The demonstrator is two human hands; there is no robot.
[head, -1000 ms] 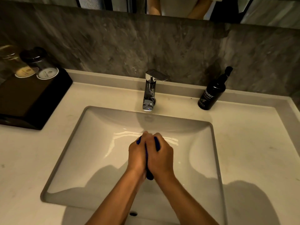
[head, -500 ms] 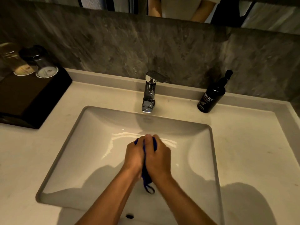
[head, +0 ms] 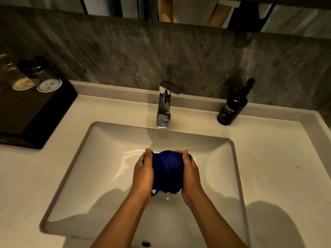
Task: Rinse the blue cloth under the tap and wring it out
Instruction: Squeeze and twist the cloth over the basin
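The blue cloth [head: 167,170] is bunched into a dark ball over the white sink basin [head: 100,176], in front of the tap's spout. My left hand [head: 143,174] grips its left side and my right hand [head: 190,176] grips its right side, fingers curled over the top. A small white tag and a loop of cloth hang below near my left wrist. The chrome tap [head: 163,106] stands behind the basin; no running water is visible from its spout.
A black soap bottle [head: 232,108] stands on the counter right of the tap. At the far left a black tray [head: 32,111] holds two upturned glasses [head: 41,76]. A grey stone splashback and a mirror edge rise behind. The overflow hole [head: 146,244] sits at the basin's near wall.
My hands were pressed tight together with the cloth squeezed thin between them; they have now moved apart, and the cloth shows as a wide bundle between them.
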